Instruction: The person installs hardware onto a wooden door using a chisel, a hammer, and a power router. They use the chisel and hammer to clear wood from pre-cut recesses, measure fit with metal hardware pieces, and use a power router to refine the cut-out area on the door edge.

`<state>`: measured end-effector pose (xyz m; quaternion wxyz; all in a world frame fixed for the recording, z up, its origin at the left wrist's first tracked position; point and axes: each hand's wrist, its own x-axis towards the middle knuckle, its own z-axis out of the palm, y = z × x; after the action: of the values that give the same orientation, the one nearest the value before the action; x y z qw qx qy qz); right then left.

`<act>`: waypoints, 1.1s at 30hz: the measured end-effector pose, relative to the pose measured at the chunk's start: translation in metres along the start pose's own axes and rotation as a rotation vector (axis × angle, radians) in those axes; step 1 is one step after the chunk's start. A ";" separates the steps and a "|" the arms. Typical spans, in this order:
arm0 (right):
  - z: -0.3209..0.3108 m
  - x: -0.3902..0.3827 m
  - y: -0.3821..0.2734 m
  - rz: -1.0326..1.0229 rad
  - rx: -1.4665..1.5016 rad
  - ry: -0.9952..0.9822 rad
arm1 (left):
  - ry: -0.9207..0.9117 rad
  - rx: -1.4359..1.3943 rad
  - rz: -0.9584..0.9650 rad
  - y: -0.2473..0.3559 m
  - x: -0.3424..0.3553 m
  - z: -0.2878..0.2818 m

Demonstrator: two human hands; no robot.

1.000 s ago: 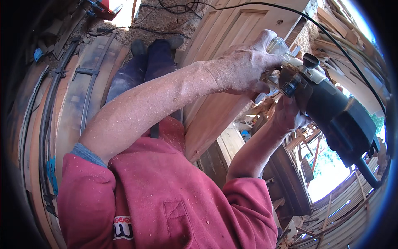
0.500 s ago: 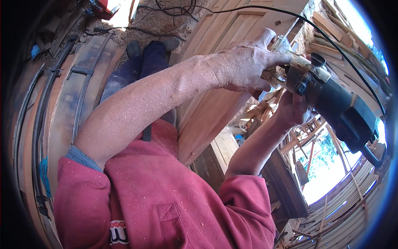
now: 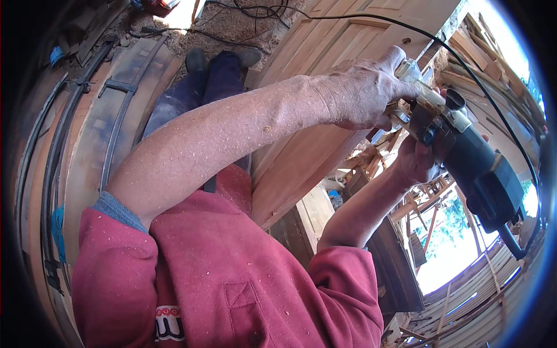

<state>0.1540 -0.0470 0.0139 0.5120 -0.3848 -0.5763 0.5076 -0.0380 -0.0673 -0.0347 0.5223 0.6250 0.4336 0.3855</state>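
Dark plastic made up the body of the one corded power tool (image 3: 484, 174), which was held aslant on the right of the scene, its clear-guarded front end toward the left. Two bare hands were on it. The left hand's (image 3: 366, 93) grip covered the front end, thumb and fingers set apart and touching the clear guard (image 3: 411, 71); whether it was closed tight there I could not tell. The right hand's (image 3: 416, 162) grip was closed round the body from beneath, its palm hidden. One black knob (image 3: 455, 100) stood up from the tool, and a single black cord (image 3: 441, 42) arched over the far side.

To the left of the tool lay one pale wooden panelled door (image 3: 342, 45), with one round hole (image 3: 407, 41) at its far right. Two shoes (image 3: 250, 56) showed on the far side, beyond one maroon sweatshirt (image 3: 232, 255) with two sleeves, flecked with shavings like the left forearm. Three long metal bars (image 3: 119, 130) ran over wooden boards (image 3: 87, 168) on the left. Timber (image 3: 478, 52) was heaped at the far right, too jumbled to count.
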 end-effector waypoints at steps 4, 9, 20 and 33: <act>-0.004 -0.002 0.000 0.021 0.014 0.013 | 0.055 0.021 0.010 -0.001 -0.001 0.002; 0.001 0.003 -0.003 0.001 0.002 -0.040 | 0.042 0.019 -0.023 0.000 -0.002 0.001; 0.001 -0.006 -0.002 0.064 -0.094 0.046 | -0.008 -0.025 -0.046 -0.001 -0.005 -0.008; 0.007 0.004 0.000 -0.091 -0.235 -0.054 | 0.113 -0.122 0.126 -0.017 -0.005 -0.008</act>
<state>0.1466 -0.0444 0.0154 0.4702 -0.4015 -0.6623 0.4231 -0.0496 -0.0680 -0.0502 0.5090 0.5951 0.3980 0.4779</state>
